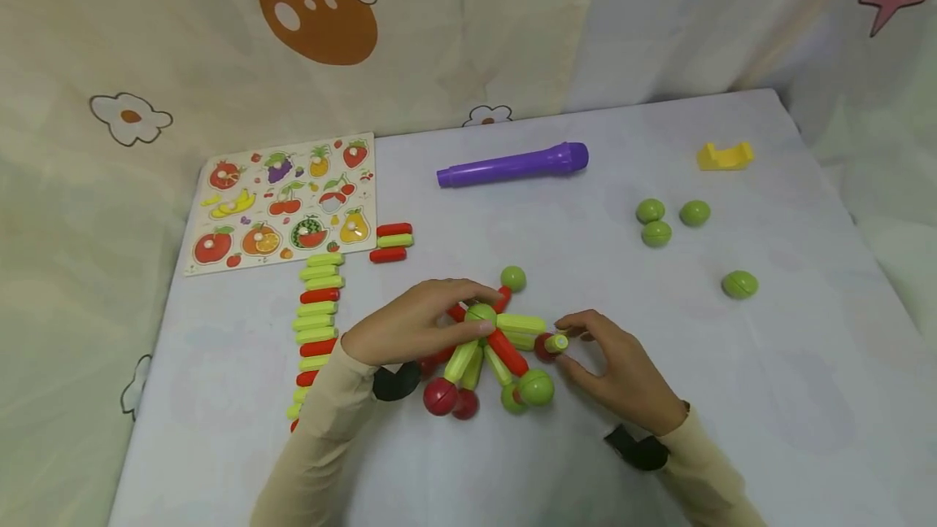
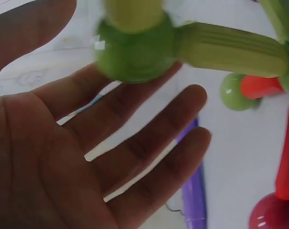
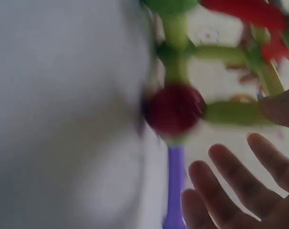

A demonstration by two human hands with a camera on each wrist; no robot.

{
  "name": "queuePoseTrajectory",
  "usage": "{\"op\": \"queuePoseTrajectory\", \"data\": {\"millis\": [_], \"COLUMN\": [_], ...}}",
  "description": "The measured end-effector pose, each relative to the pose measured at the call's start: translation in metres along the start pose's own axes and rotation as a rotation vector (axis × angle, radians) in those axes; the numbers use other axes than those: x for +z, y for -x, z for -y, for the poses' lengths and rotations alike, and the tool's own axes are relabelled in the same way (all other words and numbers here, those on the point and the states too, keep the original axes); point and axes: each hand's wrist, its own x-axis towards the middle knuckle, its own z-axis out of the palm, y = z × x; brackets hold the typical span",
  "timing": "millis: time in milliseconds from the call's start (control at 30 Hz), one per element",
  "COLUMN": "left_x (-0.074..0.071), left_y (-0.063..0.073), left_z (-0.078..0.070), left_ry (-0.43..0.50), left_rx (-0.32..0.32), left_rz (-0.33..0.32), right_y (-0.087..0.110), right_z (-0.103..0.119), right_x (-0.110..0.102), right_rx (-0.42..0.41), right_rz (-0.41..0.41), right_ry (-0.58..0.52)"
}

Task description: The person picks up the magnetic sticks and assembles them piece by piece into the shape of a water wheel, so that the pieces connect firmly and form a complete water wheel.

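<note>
A structure of green and red sticks joined by balls stands mid-table in the head view. My left hand (image 1: 424,322) is cupped about its upper green ball (image 1: 481,313). In the left wrist view the fingers of that hand are nearly straight, behind a green ball (image 2: 137,52). My right hand (image 1: 622,368) is at the structure's right side, by a dark red ball (image 1: 543,348) and an upright green stick (image 1: 558,343). The right wrist view has the thumb by the end of a green stick (image 3: 235,113), the other fingers spread. Red balls (image 1: 440,396) sit at the structure's front.
A column of green and red sticks (image 1: 316,321) lies to the left, beneath a fruit puzzle board (image 1: 285,203). Further back lies a purple toy microphone (image 1: 512,166). Loose green balls (image 1: 695,213) and a yellow curved piece (image 1: 725,156) are on the right.
</note>
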Motion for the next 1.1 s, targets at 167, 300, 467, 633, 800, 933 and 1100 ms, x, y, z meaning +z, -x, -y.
{"op": "queuePoseTrajectory", "data": {"millis": [167,300,467,633,800,933,1100], "left_x": [0.004,0.006,0.012,0.017,0.022,0.024,0.027], "left_y": [-0.007,-0.008,-0.011,-0.015,-0.018,-0.018,-0.017], "left_z": [0.007,0.01,0.012,0.013,0.012,0.011,0.012], "left_ry": [0.03,0.073,0.123,0.111,0.089,0.103,0.131], "left_rx": [0.01,0.015,0.022,0.036,0.036,0.028,0.028], "left_rz": [0.036,0.035,0.025,-0.004,-0.025,-0.04,-0.056], "right_y": [0.004,0.011,0.023,0.019,0.006,-0.001,-0.008], "right_z": [-0.024,-0.055,-0.076,-0.061,-0.022,0.008,0.025], "right_x": [-0.04,-0.079,-0.1,-0.084,-0.046,-0.02,0.001], "right_rx": [0.111,0.355,0.544,0.36,0.05,-0.085,-0.174], "right_rz": [-0.279,-0.359,-0.209,-0.205,-0.259,-0.269,-0.258], "right_ry": [0.313,0.554,0.521,0.347,0.008,-0.235,-0.313]}}
